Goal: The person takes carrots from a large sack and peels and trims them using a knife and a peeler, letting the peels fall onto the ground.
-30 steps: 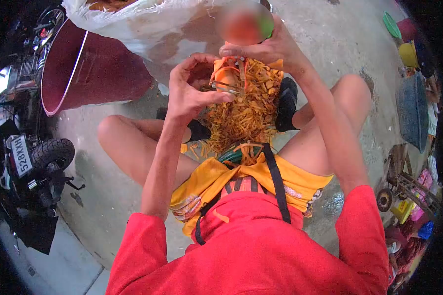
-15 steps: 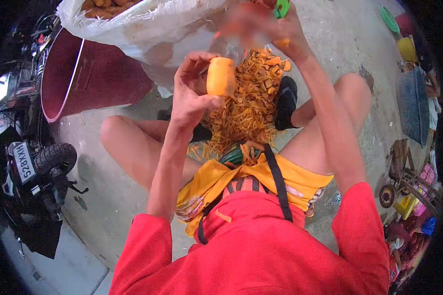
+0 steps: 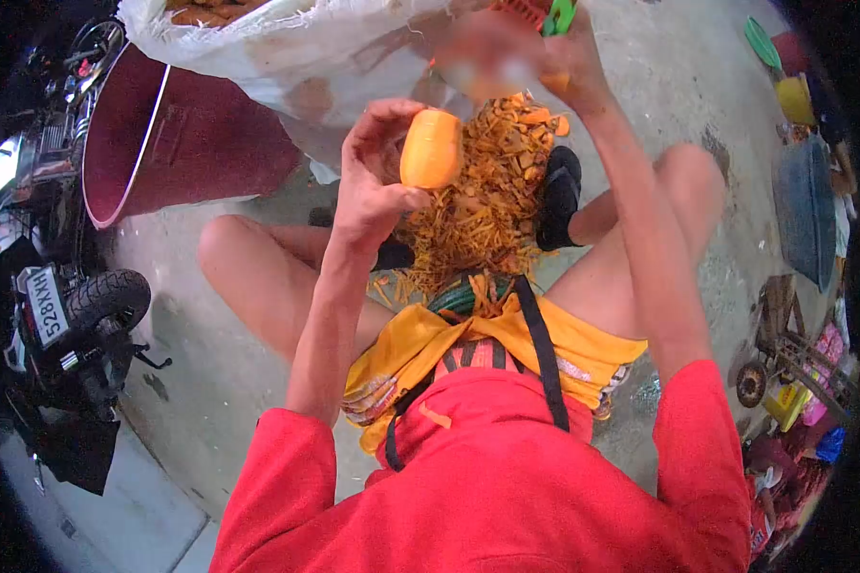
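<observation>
Your right hand point(image 3: 580, 69) has drawn away from orange piece point(image 3: 432, 151), arm outstretched, holding green handle point(image 3: 560, 17), fingertips blurred; your raised left hand point(image 3: 373, 167) pinches piece between thumb and fingers.

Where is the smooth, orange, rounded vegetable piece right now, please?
In the head view's upper middle, the smooth, orange, rounded vegetable piece is in the person's left hand, overlapping the left edge of the heap of orange peelings.

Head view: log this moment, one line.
left hand: holding orange piece | right hand: holding green object | peelings heap: between feet
</observation>
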Demonstrator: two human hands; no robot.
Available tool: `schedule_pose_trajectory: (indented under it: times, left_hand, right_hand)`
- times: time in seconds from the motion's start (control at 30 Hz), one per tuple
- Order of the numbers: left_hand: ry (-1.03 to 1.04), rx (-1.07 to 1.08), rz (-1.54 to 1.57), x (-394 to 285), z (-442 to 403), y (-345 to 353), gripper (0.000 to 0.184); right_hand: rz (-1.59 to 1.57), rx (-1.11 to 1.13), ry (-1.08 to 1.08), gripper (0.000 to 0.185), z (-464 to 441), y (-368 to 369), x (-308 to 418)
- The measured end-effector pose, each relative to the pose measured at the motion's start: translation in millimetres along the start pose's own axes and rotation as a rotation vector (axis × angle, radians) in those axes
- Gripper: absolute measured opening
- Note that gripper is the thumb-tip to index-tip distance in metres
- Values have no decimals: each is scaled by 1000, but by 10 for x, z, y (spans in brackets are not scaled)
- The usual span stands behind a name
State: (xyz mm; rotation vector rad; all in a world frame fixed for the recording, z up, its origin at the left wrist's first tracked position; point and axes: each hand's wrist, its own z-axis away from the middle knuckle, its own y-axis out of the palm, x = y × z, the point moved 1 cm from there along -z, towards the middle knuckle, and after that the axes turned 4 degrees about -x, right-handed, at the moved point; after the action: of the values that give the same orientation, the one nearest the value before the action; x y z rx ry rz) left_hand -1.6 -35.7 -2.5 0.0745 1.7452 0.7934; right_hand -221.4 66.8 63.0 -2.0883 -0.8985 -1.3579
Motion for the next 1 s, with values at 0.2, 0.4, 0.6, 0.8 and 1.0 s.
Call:
schedule_pose_trajectory:
  times: [0.2, 0.4, 0.6, 0.8, 1.0]
  left_hand:
    - [64, 17, -35, -13, -28, 29, 81]
    - [11, -81, -33, 73, -44, 49, 90]
    - [47, 28, 70, 109, -57, -26, 90]
    - [75, -33, -93, 138, -93, -112, 86]
    - [71, -20, 6, 20, -106, 7, 83]
  right_hand:
    - [30, 98, -217, 25, 35, 41, 8]
    - [-133, 173, -188, 21, 106, 93, 81]
    - [-243, 97, 69, 22, 28, -59, -14]
    - [-9, 117, -351, 26, -7, 49, -253]
    - [-174, 128, -49, 25, 132, 109, 88]
